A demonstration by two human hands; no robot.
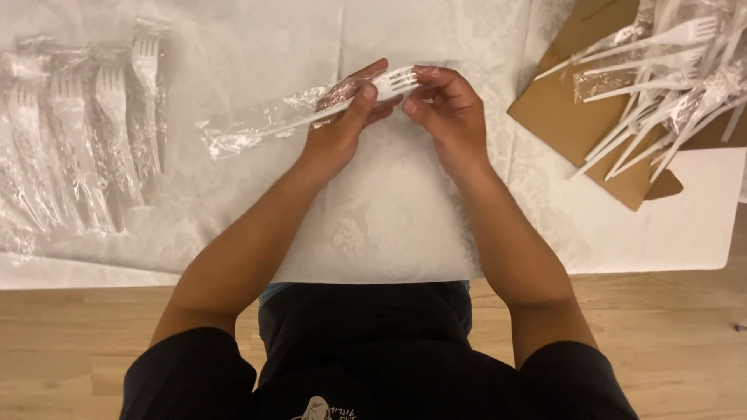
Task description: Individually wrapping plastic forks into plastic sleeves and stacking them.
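While I scan from the upper left of the frame, the first thing I meet is a row of wrapped forks (85, 132), each sealed in its own clear sleeve and laid side by side on the white cloth that covers the desk (389, 225). They sit well apart from my hands.

Moving toward the centre, a clear plastic sleeve (257, 124) trails off to the left, crinkled and mostly flat, with the handle of a white plastic fork (389, 84) running through it. My left hand (342, 128) is clenched around the sleeve and the fork's neck, thumb on top. The tines poke out to the right of that grip, and my right hand (447, 109) pinches at them with its fingertips, so both hands are grasping the same fork just above the desk, in the upper middle of the frame.

I judge the step in hand to be the sliding of fork and sleeve along each other; whether the fork is going in or coming out I cannot tell from this view. The next move, I think, calls for a steady hold on the thin film with the left while the right guides the tines straight, so they do not snag or tear the plastic.

At the upper right lies a brown cardboard sheet (576, 117) carrying a loose heap of forks (669, 85), some bare, some in film.
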